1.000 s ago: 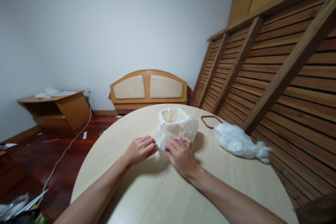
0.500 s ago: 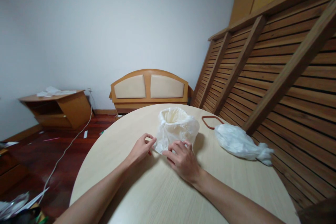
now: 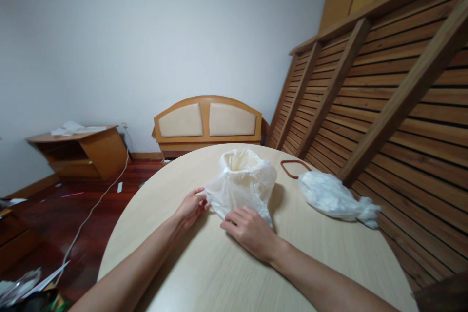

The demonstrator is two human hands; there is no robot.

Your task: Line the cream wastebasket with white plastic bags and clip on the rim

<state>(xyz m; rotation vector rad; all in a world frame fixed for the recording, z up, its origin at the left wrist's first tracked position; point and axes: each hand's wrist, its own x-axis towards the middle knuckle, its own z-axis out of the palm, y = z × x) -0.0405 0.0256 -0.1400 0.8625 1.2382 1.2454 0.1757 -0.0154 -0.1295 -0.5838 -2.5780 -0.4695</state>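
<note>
A white plastic bag (image 3: 244, 183) stands at the far middle of the table, its round mouth open upward and its skirt spread toward me. It seems to drape over a container, whose walls are hidden. At the bag's left corner, my left hand (image 3: 193, 204) pinches the film between thumb and fingers, pulling it out taut. My right hand (image 3: 249, 230) lies across the bag's near edge, fingers bent together on the film; the fingertips are partly hidden.
On the round table (image 3: 175, 273), a brown ring-like frame (image 3: 288, 175) and a knotted, filled white bag (image 3: 332, 198) lie to the right. A slatted wooden panel (image 3: 365, 122) leans close behind them. A low cabinet (image 3: 87, 156) and a white cable (image 3: 95, 205) are at left.
My left hand has moved left, drawing the bag's corner out with it. My right hand has shifted slightly down and left, and the near side of the bag is spread wider.
</note>
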